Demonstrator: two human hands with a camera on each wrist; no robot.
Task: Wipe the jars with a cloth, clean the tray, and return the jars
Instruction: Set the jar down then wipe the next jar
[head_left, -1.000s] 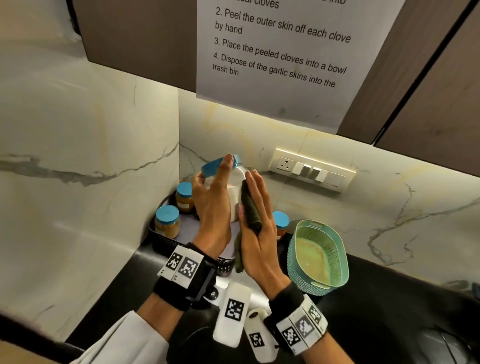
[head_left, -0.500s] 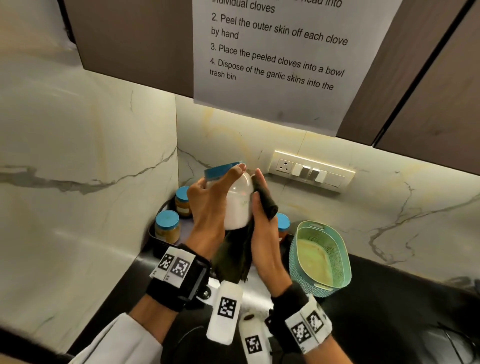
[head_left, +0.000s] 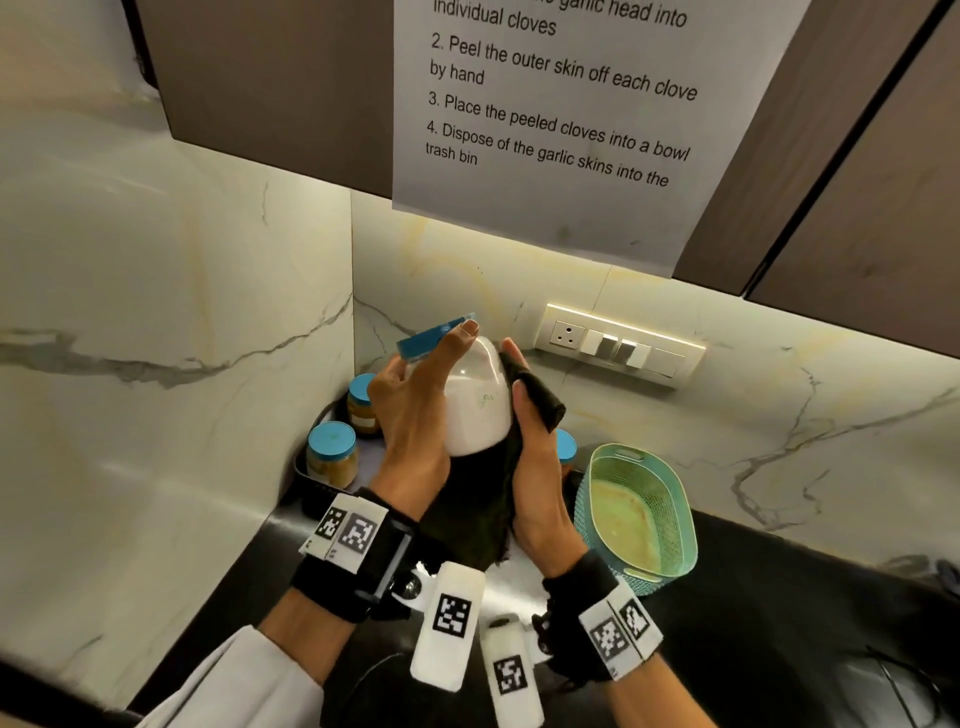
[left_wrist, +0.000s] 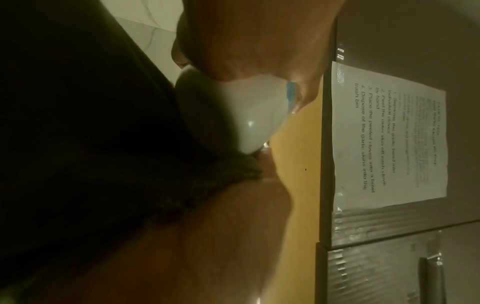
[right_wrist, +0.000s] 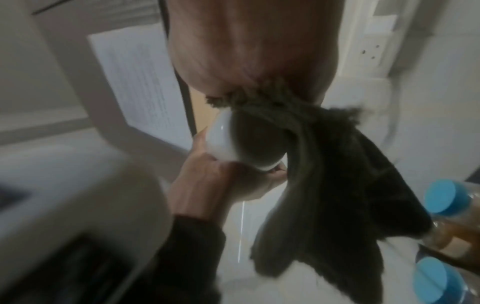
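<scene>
Since a second ago the right hand has slid its gripped cloth under the white jar, which the left hand clasps above the tray, so wiping continues.

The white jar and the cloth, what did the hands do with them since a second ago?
The right hand slid the dark cloth from the white jar's side down under its bottom, with one end now poking out past the fingers. The left hand tipped the jar a bit more. It kept its grip throughout, fingertip at the blue lid. The small jars in the tray and the green basket stayed put.
</scene>
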